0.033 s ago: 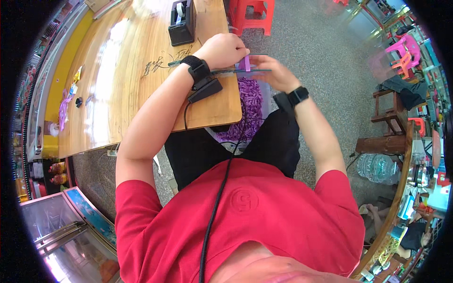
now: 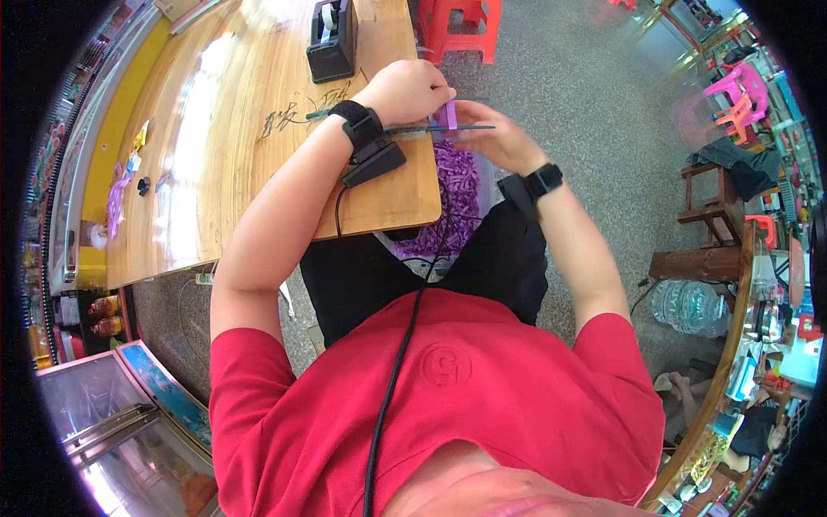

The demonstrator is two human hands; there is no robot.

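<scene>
My left hand (image 2: 403,91) is closed at the table's right edge, with its fingertips pinching a purple strip (image 2: 449,115). The strip crosses a thin dark rod (image 2: 448,128) that juts out past the edge. A second thin dark rod (image 2: 317,115) passes beneath my left wrist. Just right of the strip, my right hand (image 2: 510,142) has its fingers stretched out toward the left, apart, around the free end of the rod. Whether those fingers touch the rod or strip I cannot tell. Many purple pieces (image 2: 455,177) fill a container below, between my knees.
A black tape dispenser (image 2: 332,52) stands on the wooden table (image 2: 207,172). Beyond the table is a red stool (image 2: 461,30). A black cable (image 2: 401,345) runs down my shirt. Large clear bottles (image 2: 687,306) and a wooden stool (image 2: 715,207) are at the right.
My right hand has shifted slightly up. My left hand keeps its pinch on the purple strip and has hardly moved.
</scene>
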